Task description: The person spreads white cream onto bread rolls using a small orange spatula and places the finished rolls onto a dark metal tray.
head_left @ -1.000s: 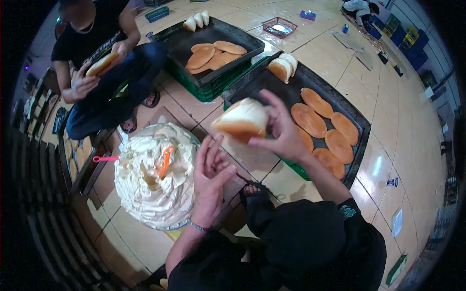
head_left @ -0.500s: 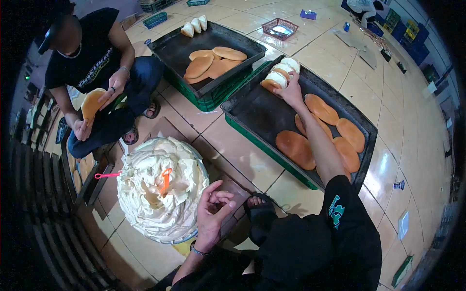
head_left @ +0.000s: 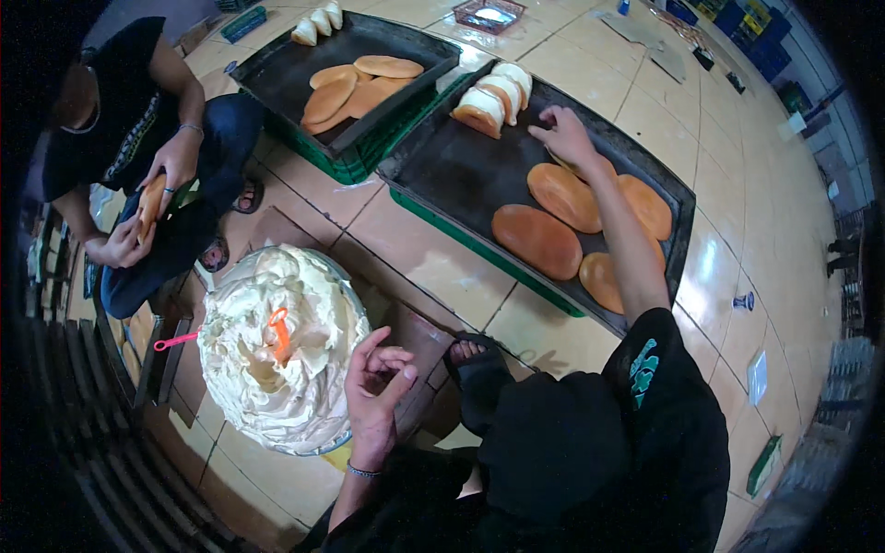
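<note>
Your right hand, loosely spread, hangs near filled buns — packed together, likely for support; your left hand, loosely spread, neighbours cream.

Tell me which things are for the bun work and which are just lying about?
Seemingly for the work:
white cream
orange-handled utensil
cream-covered buns
plain oval buns
black baking tray under the right hand

Probably just lying about:
reddish-brown basket
small blue-and-white object
flat whitish packet
</note>
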`<state>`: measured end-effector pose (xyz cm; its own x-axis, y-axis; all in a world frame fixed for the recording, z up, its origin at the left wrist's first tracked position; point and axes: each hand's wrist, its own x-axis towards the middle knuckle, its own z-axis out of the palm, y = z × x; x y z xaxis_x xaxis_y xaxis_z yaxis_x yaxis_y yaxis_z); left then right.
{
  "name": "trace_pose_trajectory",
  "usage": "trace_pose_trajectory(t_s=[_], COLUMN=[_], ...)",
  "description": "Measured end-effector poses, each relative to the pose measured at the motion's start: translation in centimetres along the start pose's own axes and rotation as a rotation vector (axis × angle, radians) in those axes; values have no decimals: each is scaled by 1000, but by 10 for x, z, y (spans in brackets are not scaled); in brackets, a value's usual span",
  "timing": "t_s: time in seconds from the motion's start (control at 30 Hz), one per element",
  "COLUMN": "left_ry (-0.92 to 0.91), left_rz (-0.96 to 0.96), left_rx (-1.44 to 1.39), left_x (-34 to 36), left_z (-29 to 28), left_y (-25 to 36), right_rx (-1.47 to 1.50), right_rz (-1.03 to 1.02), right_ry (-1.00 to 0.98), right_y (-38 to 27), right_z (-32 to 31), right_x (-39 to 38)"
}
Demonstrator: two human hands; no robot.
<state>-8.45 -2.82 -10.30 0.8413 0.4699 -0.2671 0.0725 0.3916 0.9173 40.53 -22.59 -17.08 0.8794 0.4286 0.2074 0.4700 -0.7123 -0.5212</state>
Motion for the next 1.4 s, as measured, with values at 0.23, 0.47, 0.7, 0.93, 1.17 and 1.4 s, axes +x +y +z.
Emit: trace_pose_trajectory(t_s=[0.23, 0.47, 0.7, 0.93, 1.17, 1.4], left_ry=[-51, -36, 6, -58, -41, -75], left_rz=[-25, -42, -52, -32, -54, -58], left_rx=[-7, 9, 20, 34, 23, 11], left_x=[-1, -2, -4, 0, -1, 1], left_z=[6, 0, 0, 4, -2, 1], left_y=[1, 0, -6, -2, -3, -8], right_rx=[-428, 581, 121, 679, 420, 341], right_rz=[302, 492, 181, 232, 207, 460], right_ry=[-135, -713, -724, -132, -193, -763], right_y=[98, 90, 89, 121, 133, 125], right_z=[-56, -128, -114, -51, -58, -126], right_x=[-13, -26, -42, -61, -65, -74])
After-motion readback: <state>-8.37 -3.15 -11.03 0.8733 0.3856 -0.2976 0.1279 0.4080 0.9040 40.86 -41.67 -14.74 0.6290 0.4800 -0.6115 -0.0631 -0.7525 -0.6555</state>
